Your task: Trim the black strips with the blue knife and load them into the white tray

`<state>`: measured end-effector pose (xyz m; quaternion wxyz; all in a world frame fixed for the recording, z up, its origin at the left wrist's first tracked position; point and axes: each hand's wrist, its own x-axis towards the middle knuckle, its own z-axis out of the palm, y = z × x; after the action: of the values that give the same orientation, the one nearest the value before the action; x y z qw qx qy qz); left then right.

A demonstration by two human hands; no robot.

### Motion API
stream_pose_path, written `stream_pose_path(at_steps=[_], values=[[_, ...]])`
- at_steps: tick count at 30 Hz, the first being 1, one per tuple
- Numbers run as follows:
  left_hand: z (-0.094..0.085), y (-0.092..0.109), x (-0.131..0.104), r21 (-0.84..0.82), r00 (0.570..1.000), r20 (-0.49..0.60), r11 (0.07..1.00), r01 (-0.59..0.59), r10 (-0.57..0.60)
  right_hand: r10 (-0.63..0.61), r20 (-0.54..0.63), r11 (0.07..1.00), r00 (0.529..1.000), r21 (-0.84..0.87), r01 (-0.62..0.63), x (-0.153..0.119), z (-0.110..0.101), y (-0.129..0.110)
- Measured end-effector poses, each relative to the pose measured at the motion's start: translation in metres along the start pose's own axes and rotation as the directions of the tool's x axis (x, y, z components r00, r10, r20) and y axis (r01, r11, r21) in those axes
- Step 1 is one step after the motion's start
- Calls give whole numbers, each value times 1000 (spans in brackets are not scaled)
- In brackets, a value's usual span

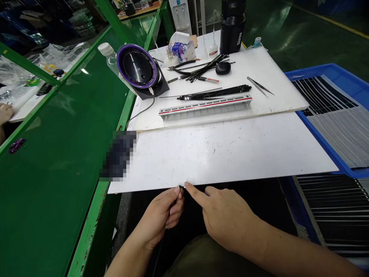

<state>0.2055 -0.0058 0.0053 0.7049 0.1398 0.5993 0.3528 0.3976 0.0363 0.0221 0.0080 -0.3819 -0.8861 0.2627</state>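
At the near edge of the white table, my left hand is closed in a pinch on a thin black strip. Only the strip's short dark end shows past the fingertips; a thin dark line hangs below that hand. My right hand reaches in from the right, its index finger stretched to the strip's end. Its other fingers are curled, and a speck of purple shows by them; what they hold is hidden. Beyond lies a white model train car body with a red stripe, in front of a bundle of black strips.
A white foam board bears tweezers, cutting pliers, a black case and more strips. A purple-rimmed fan stands left, a black bottle behind. Blue trays of strips flank the right. Another person's hand shows far left.
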Motion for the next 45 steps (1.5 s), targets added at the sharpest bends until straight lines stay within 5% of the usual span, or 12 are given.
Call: stream_pose_path(at_steps=[9, 20, 39, 45], values=[[2, 5, -2, 18, 1000, -7, 1000, 13, -13, -4, 33, 982, 999, -187, 10, 3, 13, -5], [0, 1, 0, 16, 1000, -9, 1000, -2, 2, 19, 25, 999, 1000, -30, -18, 0, 3, -3], [8, -2, -1, 19, 998, -39, 999, -50, 51, 16, -20, 985, 1000, -174, -20, 1, 15, -10], [2, 4, -3, 63, 1000, -5, 998, -20, 20, 28, 21, 999, 999, -28, -27, 1, 3, -1]])
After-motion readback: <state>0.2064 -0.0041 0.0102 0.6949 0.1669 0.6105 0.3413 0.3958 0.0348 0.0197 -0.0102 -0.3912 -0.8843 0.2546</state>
